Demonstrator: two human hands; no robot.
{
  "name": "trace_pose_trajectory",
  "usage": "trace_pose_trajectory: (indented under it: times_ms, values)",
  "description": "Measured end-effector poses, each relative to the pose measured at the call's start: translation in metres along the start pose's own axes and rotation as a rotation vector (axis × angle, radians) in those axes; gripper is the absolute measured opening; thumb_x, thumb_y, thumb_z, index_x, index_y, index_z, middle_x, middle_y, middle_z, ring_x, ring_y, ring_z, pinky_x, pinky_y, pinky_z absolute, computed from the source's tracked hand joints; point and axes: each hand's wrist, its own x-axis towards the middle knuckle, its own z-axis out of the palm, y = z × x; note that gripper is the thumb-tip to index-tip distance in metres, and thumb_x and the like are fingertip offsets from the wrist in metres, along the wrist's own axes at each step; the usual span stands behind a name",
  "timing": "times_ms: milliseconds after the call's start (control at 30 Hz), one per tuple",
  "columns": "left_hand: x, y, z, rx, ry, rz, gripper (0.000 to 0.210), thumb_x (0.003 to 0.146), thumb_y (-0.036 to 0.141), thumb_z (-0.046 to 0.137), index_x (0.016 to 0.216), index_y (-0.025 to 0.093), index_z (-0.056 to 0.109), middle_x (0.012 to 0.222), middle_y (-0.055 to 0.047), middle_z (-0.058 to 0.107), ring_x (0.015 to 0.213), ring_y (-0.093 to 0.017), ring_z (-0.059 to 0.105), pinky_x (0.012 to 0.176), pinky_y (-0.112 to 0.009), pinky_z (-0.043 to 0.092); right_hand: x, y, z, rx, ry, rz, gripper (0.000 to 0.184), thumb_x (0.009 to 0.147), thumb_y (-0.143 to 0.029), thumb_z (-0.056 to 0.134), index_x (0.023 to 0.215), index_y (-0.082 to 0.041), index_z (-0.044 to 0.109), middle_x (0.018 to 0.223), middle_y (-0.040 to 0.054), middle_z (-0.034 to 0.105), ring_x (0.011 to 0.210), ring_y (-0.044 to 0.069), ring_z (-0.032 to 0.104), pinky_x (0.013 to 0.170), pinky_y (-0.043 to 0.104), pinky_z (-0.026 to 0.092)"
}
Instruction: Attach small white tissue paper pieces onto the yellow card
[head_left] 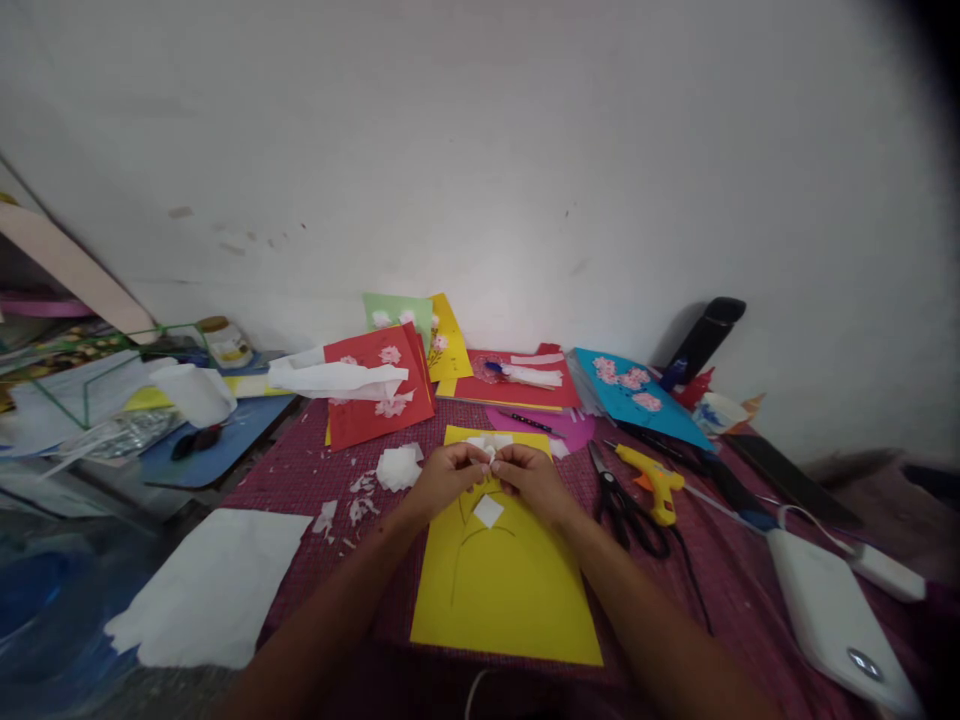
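My left hand (455,476) and my right hand (529,480) meet above the upper part of a yellow sheet of paper (510,600). Between their pinched fingertips is a small piece of white tissue paper (491,453), gripped from both sides. Dark curved lines are drawn on the yellow sheet. A small white paper square (488,511) lies on it just below my hands. More white bits show at the sheet's top edge, partly hidden behind my fingers. Left of my left hand sits a stack of white tissue pieces (398,468), with torn scraps (363,508) around it.
To the right lie black-handled scissors (626,510) and a yellow glue gun (657,484) with its cord. Red cards (375,420) and a blue card (637,400) with pink flowers stand behind. A white tissue sheet (217,580) overhangs the left edge; a white box-like device (832,610) is right.
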Motion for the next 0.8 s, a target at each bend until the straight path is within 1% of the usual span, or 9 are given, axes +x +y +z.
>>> trace_pose_trajectory:
  times_ms: [233,367,633,800]
  values:
    - [-0.0003,-0.0019,-0.0013,0.000,-0.034,-0.020,0.027,0.073,0.035,0.068,0.087,0.012,0.067,0.069,-0.002,0.062,0.059,-0.010,0.055,0.053,-0.020,0.043,0.0002,0.0006,-0.0008,-0.035,-0.008,-0.011,0.023,0.073,-0.038,0.066,0.069,-0.018,0.056,0.051,-0.0055,0.050,0.043,0.008,0.041,0.044,0.022,0.028]
    - [-0.0003,-0.0010,-0.0010,0.007,-0.025,-0.018,0.026,0.076,0.036,0.065,0.086,0.012,0.067,0.068,-0.003,0.062,0.057,-0.010,0.054,0.053,-0.020,0.042,0.0000,0.0007,-0.0010,-0.043,-0.016,-0.013,0.023,0.073,-0.038,0.067,0.068,-0.018,0.056,0.052,-0.0052,0.050,0.043,0.008,0.041,0.044,0.022,0.028]
    - [-0.0011,0.0033,-0.0007,0.017,-0.031,-0.038,0.026,0.077,0.037,0.063,0.082,0.012,0.066,0.065,-0.002,0.062,0.054,-0.009,0.053,0.052,-0.020,0.041,0.0007,0.0043,-0.0015,-0.100,-0.020,0.006,0.025,0.071,-0.041,0.067,0.071,-0.018,0.057,0.056,-0.0038,0.051,0.046,0.009,0.042,0.045,0.021,0.030]
    - [-0.0012,0.0036,-0.0008,0.025,-0.029,-0.040,0.027,0.077,0.039,0.062,0.078,0.013,0.065,0.064,-0.001,0.062,0.052,-0.009,0.052,0.051,-0.020,0.040,0.0007,0.0044,-0.0020,-0.102,-0.040,-0.005,0.023,0.073,-0.038,0.066,0.071,-0.018,0.057,0.056,-0.0042,0.051,0.045,0.008,0.042,0.045,0.021,0.029]
